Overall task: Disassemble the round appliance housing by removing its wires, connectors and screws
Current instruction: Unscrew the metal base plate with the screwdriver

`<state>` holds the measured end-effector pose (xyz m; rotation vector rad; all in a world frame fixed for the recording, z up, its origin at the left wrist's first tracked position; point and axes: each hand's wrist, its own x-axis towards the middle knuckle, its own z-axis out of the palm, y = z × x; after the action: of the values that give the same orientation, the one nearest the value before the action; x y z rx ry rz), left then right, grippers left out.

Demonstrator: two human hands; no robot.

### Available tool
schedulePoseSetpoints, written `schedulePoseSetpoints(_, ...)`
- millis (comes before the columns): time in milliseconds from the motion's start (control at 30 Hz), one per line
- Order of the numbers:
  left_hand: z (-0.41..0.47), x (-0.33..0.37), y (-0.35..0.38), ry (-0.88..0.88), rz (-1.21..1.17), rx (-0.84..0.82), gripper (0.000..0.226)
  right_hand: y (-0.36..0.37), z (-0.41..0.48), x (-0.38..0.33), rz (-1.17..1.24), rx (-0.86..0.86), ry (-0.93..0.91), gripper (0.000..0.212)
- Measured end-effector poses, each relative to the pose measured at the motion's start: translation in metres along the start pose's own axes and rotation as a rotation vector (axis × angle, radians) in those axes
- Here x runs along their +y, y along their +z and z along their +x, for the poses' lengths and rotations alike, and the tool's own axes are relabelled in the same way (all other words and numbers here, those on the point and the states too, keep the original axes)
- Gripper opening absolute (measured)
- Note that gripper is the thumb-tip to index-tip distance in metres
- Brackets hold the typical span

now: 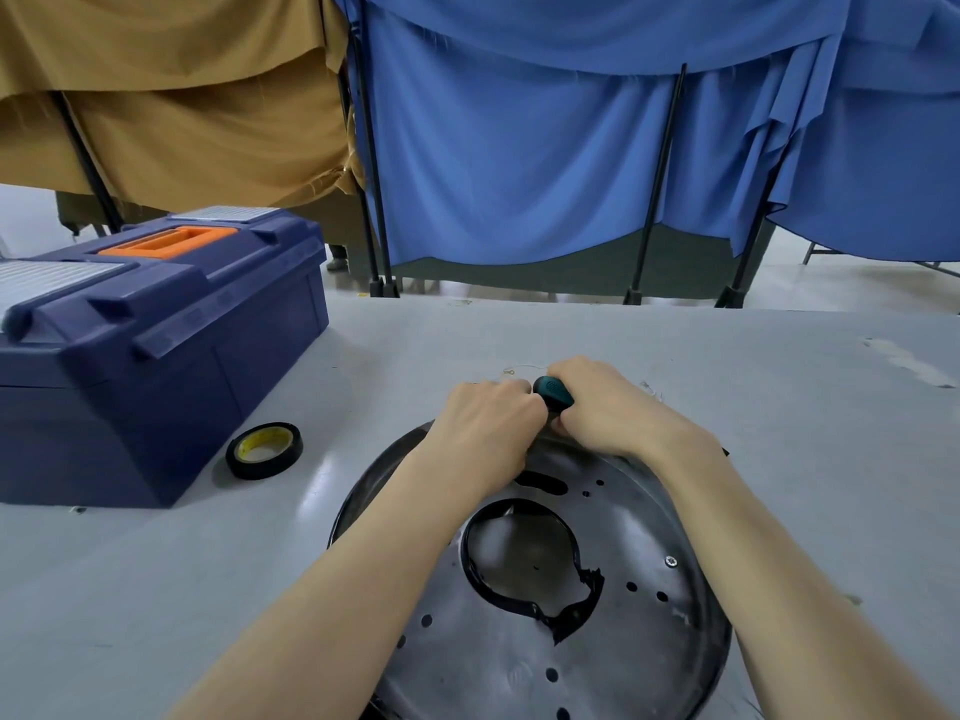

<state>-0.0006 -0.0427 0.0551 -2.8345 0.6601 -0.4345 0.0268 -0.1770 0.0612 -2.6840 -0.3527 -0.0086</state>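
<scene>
The shaft and tip of the screwdriver (555, 393) are hidden under the curled fingers (523, 403). Well back from the fingers, towards the person, the housing (519, 646) runs off the bottom edge.

Person's two hands bare: left hand (485, 423), right hand (608, 407). Left forearm (337, 589) bare along whole visible length, wrist to bottom frame edge. Right forearm (769, 563) likewise bare, wrist to lower right edge. Slim wrists; knuckle ridges visible on back of left hand. Wide-angle lens broadens both forearms toward bottom.
</scene>
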Motion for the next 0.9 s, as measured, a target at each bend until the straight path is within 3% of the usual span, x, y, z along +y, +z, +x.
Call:
schedulePoseSetpoints(167,0.002,0.002,0.001,0.029,0.0,0.018,0.008,0.001,0.001,0.002,0.006,0.01,-0.009,0.007)
schedulePoseSetpoints(433,0.002,0.004,0.01,0.073,0.098,0.056,0.018,0.001,0.002,0.004,0.02,0.007,-0.012,0.018)
schedulePoseSetpoints(900,0.002,0.007,0.009,0.096,0.129,0.046,0.019,0.003,0.004,0.006,0.036,0.015,0.002,0.016)
